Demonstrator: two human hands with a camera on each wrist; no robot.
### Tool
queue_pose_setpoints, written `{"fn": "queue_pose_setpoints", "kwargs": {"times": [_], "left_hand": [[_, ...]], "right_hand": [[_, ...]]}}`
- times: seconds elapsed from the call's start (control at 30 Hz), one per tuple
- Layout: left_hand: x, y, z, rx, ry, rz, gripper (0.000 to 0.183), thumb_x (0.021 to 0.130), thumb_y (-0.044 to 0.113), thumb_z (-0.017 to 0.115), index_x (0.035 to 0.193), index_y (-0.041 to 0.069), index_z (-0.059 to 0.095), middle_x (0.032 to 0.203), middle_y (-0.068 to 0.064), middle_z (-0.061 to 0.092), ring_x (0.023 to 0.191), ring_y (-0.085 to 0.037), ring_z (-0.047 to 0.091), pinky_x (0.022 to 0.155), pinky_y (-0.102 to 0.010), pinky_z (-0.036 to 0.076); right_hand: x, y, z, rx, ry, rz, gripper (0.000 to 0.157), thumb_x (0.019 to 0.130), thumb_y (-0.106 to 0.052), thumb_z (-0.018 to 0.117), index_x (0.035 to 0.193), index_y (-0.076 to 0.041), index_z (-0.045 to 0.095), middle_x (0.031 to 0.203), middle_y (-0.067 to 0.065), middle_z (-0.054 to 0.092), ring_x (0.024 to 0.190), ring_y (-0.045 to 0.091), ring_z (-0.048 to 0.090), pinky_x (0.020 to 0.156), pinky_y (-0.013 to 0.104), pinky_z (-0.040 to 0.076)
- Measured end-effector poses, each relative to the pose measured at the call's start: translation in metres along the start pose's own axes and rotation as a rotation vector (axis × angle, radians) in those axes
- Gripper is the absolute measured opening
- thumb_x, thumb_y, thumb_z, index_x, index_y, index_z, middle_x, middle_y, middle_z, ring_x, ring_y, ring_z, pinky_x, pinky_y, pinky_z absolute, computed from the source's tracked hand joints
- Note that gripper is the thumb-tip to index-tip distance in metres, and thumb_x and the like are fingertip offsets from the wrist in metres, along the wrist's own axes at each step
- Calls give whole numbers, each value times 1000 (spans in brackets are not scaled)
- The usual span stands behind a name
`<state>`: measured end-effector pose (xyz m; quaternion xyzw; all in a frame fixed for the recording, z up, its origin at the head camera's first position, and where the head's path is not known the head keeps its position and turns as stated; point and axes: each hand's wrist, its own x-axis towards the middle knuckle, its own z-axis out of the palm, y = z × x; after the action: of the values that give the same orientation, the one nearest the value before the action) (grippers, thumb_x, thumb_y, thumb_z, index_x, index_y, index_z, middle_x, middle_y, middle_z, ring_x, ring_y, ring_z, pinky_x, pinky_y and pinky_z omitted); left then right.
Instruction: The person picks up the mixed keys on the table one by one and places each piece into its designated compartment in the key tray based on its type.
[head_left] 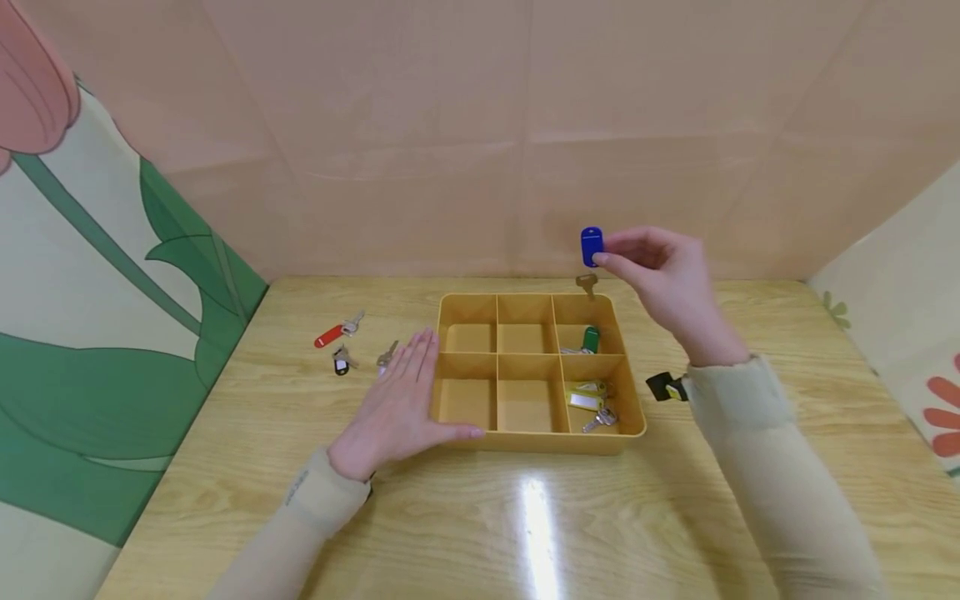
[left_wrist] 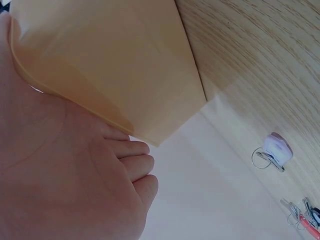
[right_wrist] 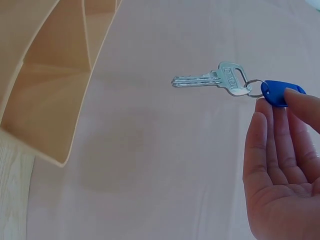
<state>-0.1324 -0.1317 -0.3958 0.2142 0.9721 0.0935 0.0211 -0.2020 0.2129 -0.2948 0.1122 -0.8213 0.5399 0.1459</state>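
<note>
My right hand (head_left: 663, 271) pinches a blue key tag (head_left: 592, 247) between thumb and fingers, above the back right corner of the tan divided tray (head_left: 528, 443). From the tag's ring hangs a key (right_wrist: 210, 80), shown silver in the right wrist view. Fingers straight and thumb spread along the front rim, my left hand (head_left: 393, 404) rests against the tray's left side. A green-tagged key (head_left: 591, 339) lies in the back right compartment. In the front right one lie yellow-tagged keys (head_left: 585, 401).
Left of the tray lie a red-tagged key (head_left: 328, 337), a black-tagged key (head_left: 342, 365) and a key with a pale tag (left_wrist: 278, 149), partly behind my left hand in the head view. A black tag (head_left: 661, 387) lies right of the tray, near my sleeve. A wall stands behind the table.
</note>
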Motion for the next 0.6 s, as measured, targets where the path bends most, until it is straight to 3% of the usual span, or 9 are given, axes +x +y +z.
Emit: {"fn": "queue_pose_setpoints", "kwargs": {"times": [0.33, 0.6], "left_hand": [[0, 0, 0, -3, 2, -3, 138, 70, 101, 34, 161, 7, -9, 168, -8, -13, 152, -20, -13, 122, -39, 1], [0, 0, 0, -1, 5, -5, 138, 70, 101, 34, 161, 5, -7, 168, -9, -11, 154, -22, -9, 123, -38, 1]], "right_hand": [[3, -5, 10, 54, -27, -16, 24, 92, -17, 79, 109, -1, 75, 98, 3, 76, 84, 16, 70, 75, 21, 56], [6, -6, 14, 27, -52, 9, 25, 92, -21, 79, 109, -3, 75, 99, 3, 76, 85, 18, 70, 73, 22, 56]]}}
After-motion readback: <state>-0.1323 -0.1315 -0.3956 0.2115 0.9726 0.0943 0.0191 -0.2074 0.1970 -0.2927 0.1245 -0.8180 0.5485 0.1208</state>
